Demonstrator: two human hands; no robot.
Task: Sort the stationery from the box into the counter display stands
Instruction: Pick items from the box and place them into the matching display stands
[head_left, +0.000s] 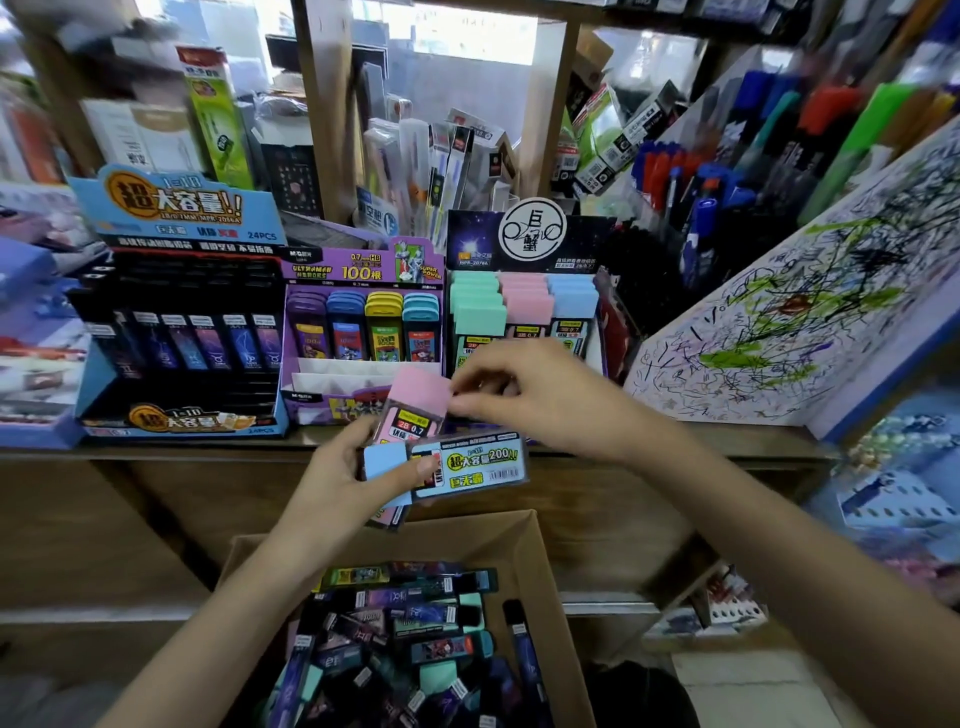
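The left hand (337, 478) grips a small stack of lead cases (457, 465) above the box (467, 540), keeping them ready; the right hand (540, 395) pinches the pink-capped case (421, 400) by its cap, likely to slot it into the pastel stand (519, 306) just behind.

Blue stand (176, 218) on the left, header card: "1=10", "超大容量!!", "24PCS" — same slogan and "24PCS" repeat on its front lip. Purple stand (358, 267) next to it: "M&G", "ULTRAMAN", "0.7mm HB", "100根", "SUPER POWER". Dark starry stand (472, 239) to the right: round sign w/ "巨蟹", below it approx. "MPR-2076A", the code being small. Pink-capped case (418, 402) I hold: label "2B 0.7". Blue-capped case (467, 462) also in my grip: "1=10", "超大容量200!!", "巨无霸" — plus a barcode, digits too small to read.
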